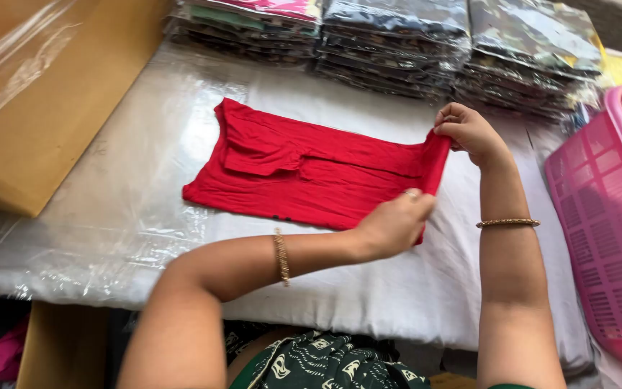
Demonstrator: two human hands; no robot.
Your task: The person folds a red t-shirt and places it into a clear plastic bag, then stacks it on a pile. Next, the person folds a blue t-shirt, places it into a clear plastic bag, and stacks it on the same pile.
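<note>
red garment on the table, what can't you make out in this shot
Head view only:
- red garment: right edge bunched in left hand and right hand; the fingers hide each grip.
- Its underside: against the white cloth.
- pink basket: cut by the right edge; contents unseen.
- packed stacks: cut by the top edge; glare blurs what is inside.

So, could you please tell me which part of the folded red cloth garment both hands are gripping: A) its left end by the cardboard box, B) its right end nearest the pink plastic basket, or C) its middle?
B: the left hand and right hand both pinch the right edge of the folded red cloth garment, towards the pink plastic basket.
</note>
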